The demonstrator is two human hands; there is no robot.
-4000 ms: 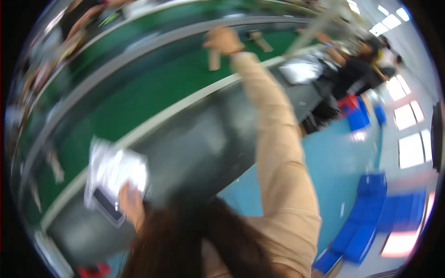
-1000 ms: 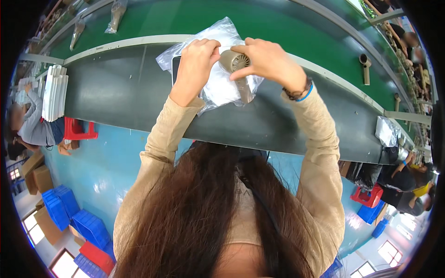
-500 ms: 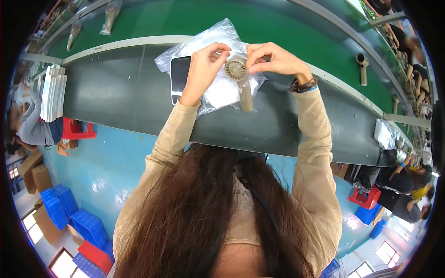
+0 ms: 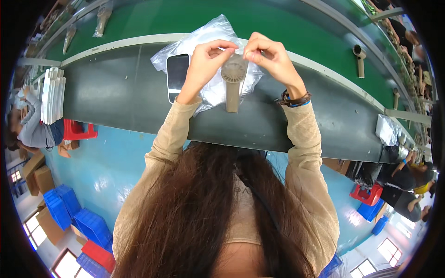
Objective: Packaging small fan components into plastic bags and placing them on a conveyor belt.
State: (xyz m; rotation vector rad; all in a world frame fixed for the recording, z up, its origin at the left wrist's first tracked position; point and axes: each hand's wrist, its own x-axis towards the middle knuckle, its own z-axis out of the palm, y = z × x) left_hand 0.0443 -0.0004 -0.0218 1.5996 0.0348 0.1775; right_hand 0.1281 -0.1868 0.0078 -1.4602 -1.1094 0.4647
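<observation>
A beige handheld fan [image 4: 232, 95] lies on the dark bench between my hands, its round grille away from me and its handle toward me. The grille looks hazy, as if under thin film. My left hand [image 4: 209, 58] pinches at the fan's far left side and my right hand [image 4: 269, 54] pinches at its far right. Both seem to grip the edge of a clear plastic bag, though the film there is hard to see. Beneath lie more clear plastic bags [image 4: 218, 32] in a loose pile. A phone [image 4: 178, 76] with a dark screen rests left of my left hand.
Beyond the bench [image 4: 111, 92] runs a green conveyor belt [image 4: 162, 18]. It carries bagged fans [image 4: 103, 19] at left and a bare fan [image 4: 360, 62] at right. White strips [image 4: 53, 95] are stacked at the left end; a plastic bundle [image 4: 385, 129] sits at the right. Co-workers are at both sides.
My right hand has moved left and slightly farther away, closer to my left hand. The fan has shifted left, and its handle now points more directly toward me.
</observation>
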